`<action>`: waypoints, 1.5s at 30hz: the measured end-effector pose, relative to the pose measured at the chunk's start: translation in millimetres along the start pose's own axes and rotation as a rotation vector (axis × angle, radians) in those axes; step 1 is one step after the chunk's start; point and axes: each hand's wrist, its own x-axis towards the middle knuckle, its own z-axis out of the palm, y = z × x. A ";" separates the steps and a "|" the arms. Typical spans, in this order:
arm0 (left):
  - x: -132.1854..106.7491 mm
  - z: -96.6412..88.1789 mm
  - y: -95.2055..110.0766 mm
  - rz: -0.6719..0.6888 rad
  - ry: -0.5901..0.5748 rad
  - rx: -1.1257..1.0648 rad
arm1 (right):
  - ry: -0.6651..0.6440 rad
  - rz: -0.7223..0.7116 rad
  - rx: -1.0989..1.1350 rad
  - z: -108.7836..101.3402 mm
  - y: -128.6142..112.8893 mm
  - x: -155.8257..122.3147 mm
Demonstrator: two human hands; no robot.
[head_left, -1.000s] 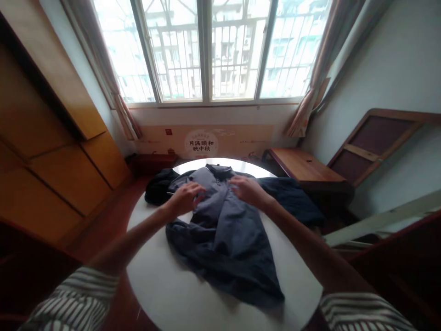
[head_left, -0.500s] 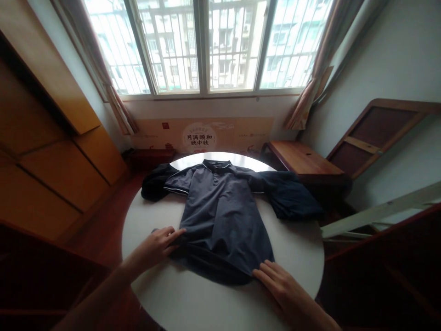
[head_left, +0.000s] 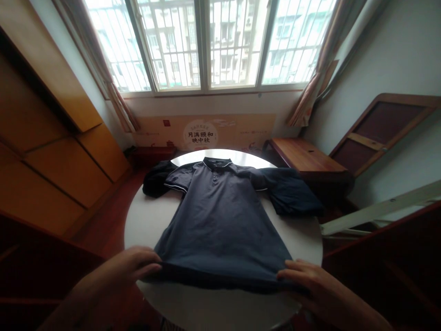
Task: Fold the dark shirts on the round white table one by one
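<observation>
Evidently, I have the polo shirt (head_left: 223, 225) spread nearly flat on the desk (head_left: 146, 218), unfolded, my left hand (head_left: 141, 261) and right hand (head_left: 305, 277) gripping its hem corners.

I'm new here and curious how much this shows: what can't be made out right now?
Head view: the back of the polo shirt, hidden beneath its front.
Head view: how the left hand and right hand meet the hem, dim and blurred.
Head view: the person's elbows, cut off by the bottom edge.
Head view: small print on the banner, too small to read.
Head view: what the black bundle is, too dark.
</observation>
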 end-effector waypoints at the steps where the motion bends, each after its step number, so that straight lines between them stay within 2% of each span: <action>1: 4.0 -6.5 3.5 -0.011 -0.021 -0.008 | -0.028 0.007 0.028 1.4 4.9 2.6; 3: 22.4 -17.5 8.0 0.019 0.058 0.018 | -0.057 0.010 0.115 3.3 21.5 17.9; 5: 55.7 -23.2 8.8 0.099 0.216 0.065 | 0.010 0.072 0.174 3.5 45.8 47.9; 7: 101.9 -23.2 6.4 0.174 0.328 0.088 | 0.146 0.171 0.118 1.6 73.2 88.7; 9: 156.1 -19.8 1.7 0.208 0.383 0.076 | 0.288 0.278 0.022 -2.4 98.2 133.7; 11: 212.1 -17.1 -4.1 0.149 0.416 -0.003 | 0.356 0.421 0.013 -7.2 117.0 176.9; 12: 239.1 -17.2 -7.4 0.071 0.419 -0.074 | 0.364 0.498 0.052 -9.2 123.9 196.6; 15: 309.3 -25.3 -19.4 -0.143 0.445 -0.214 | 0.315 0.647 0.188 -8.5 136.9 246.5; 17: 344.8 -35.6 -30.3 -0.220 0.467 -0.244 | 0.258 0.682 0.247 -0.6 143.1 273.2; 20: 380.2 -51.8 -51.5 -0.321 0.500 -0.270 | 0.180 0.736 0.297 20.6 154.2 305.9; 25: 406.7 -67.7 -86.9 -0.428 0.480 -0.239 | 0.064 0.838 0.209 57.2 178.7 344.6; 28: 415.1 -69.8 -99.3 -0.441 0.441 -0.208 | 0.000 0.881 0.109 70.6 191.0 361.3; 31: 420.7 -67.2 -103.7 -0.431 0.433 -0.179 | -0.056 0.882 0.025 78.9 197.4 375.6; 33: 422.5 -64.4 -103.6 -0.412 0.484 -0.147 | -0.067 0.846 -0.021 82.5 198.3 383.8; 37: 423.4 -60.4 -98.9 -0.323 0.597 -0.070 | -0.010 0.694 -0.097 85.6 194.6 393.9; 41: 419.1 -55.3 -84.9 -0.217 0.578 0.001 | -0.037 0.539 -0.135 89.0 179.4 382.5; 43: 407.6 -49.7 -72.5 -0.168 0.562 0.038 | -0.076 0.456 -0.147 92.6 163.4 361.4; 45: 383.1 -40.9 -56.5 -0.043 0.532 0.102 | -0.117 0.364 -0.152 95.5 141.4 326.7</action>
